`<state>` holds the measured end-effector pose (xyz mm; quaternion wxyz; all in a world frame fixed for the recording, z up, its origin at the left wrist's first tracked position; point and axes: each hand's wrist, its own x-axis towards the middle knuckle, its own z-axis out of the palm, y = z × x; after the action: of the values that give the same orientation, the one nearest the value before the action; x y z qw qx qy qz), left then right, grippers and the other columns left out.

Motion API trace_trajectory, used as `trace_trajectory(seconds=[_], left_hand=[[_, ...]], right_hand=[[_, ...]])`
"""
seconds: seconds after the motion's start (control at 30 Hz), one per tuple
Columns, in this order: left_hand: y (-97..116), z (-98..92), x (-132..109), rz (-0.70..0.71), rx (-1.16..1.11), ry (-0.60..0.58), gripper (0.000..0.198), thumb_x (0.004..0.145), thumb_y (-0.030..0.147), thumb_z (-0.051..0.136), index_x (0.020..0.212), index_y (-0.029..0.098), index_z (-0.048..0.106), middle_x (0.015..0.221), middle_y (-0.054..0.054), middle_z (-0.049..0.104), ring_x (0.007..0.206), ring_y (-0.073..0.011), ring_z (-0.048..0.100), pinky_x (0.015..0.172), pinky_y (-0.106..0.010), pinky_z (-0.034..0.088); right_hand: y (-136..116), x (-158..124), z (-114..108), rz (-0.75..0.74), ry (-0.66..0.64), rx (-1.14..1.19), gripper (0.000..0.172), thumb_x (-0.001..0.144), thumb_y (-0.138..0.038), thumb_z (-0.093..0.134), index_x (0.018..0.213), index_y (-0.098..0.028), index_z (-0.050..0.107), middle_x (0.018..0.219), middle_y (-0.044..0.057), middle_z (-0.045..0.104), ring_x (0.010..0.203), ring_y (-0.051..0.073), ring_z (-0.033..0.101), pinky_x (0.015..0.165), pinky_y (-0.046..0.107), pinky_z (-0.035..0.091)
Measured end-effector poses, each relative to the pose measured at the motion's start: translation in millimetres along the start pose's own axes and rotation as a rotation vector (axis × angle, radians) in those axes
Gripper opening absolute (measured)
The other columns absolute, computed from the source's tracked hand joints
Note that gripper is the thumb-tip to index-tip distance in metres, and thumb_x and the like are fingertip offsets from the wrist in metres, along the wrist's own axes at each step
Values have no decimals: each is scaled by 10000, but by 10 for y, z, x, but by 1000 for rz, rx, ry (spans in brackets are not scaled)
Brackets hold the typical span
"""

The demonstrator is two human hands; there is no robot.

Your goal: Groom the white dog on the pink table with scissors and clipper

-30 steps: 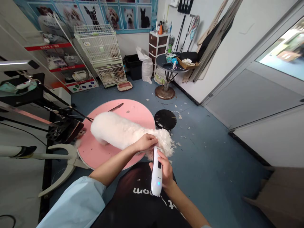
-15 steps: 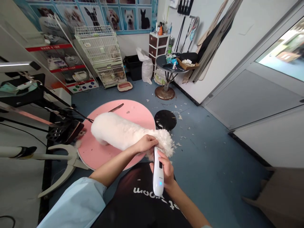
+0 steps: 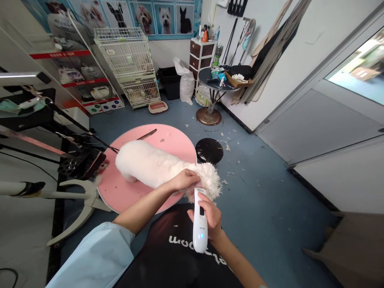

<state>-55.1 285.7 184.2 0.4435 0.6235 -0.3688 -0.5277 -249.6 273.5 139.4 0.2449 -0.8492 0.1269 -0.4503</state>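
A white dog [image 3: 147, 162] stands on the round pink grooming table [image 3: 177, 136], its fluffy head [image 3: 211, 178] reaching past the table's edge toward the right. My left hand [image 3: 186, 179] is pinched on the side of the dog's head, seemingly on its ear, where pinkish skin shows; the fingertips are partly hidden. In my right hand [image 3: 212, 216] is a white hair clipper [image 3: 200, 234] with a lit blue light. The clipper's blade end points at the pink skin just below my left fingers; whether it touches cannot be made out.
A comb [image 3: 147, 134] lies on the pink table behind the dog. Beside the table stands a black round stool [image 3: 209, 151]. A grooming arm and black tool holder [image 3: 81, 164] border the left side. Farther back are a wire cage [image 3: 129, 60] and a small round table [image 3: 207, 76].
The clipper's blade end has drawn slightly down and away from my left fingers, and its body tilts a little differently. My left hand keeps its pinch; the dog has hardly moved.
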Motion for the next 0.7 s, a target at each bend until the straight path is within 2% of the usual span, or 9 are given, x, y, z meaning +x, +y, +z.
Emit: trace_trajectory(seconds=[0.23, 0.57, 0.7], left_hand=[[-2, -7, -29, 9, 5, 8, 358, 783, 387, 568, 531, 175, 427, 508, 46, 376, 493, -76, 312, 480, -236, 246], [24, -10, -35, -12, -20, 13, 321, 782, 375, 573, 551, 166, 498, 507, 47, 400, 482, -79, 340, 486, -236, 272], [4, -12, -20, -9, -29, 11, 334, 781, 365, 578, 533, 169, 470, 502, 45, 414, 479, -78, 353, 484, -233, 278]], right_hand=[[48, 13, 71, 17, 29, 0, 474, 778, -264, 765, 1188, -210, 533, 1197, 190, 689, 1049, 311, 707, 817, 431, 635], [79, -15, 111, 39, 42, 25, 480, 774, -298, 772, 1183, -221, 533, 1222, 180, 677, 1058, 322, 703, 823, 446, 631], [82, -14, 147, 37, 45, 20, 499, 780, -290, 769, 1208, -225, 520, 1230, 184, 664, 1072, 324, 693, 832, 457, 630]])
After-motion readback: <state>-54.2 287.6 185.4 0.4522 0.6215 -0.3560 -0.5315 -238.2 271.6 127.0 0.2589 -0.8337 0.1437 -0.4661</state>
